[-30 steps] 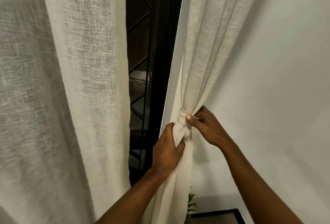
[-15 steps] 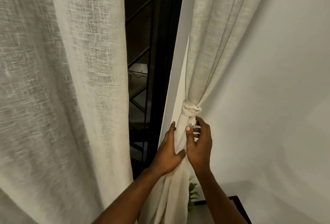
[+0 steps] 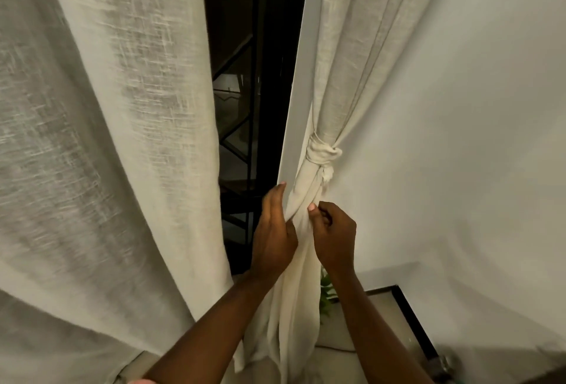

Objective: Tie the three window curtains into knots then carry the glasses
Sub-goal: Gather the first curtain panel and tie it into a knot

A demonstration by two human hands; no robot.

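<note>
Head view: the biggest thing before you is the left curtain (image 3: 107,169), a broad, loose sheet of coarse, slubby weave, not yet tied. Across the dark window gap (image 3: 254,77) hangs the right curtain (image 3: 346,62), the same pale cloth gathered into long pleats against a smooth white wall (image 3: 459,138). Your left hand (image 3: 274,239) grips its tail, fingers laid up along the cloth, thumb pressed into a fold. Your right hand (image 3: 335,236) has its fingers curled, and the thumb seems to pinch the tail's other edge. Just above both hands sits the knot (image 3: 321,152), a tight, lumpy wrap. This curtain looks finished, so let go and bunch the loose one next. No glasses are in sight.
</note>
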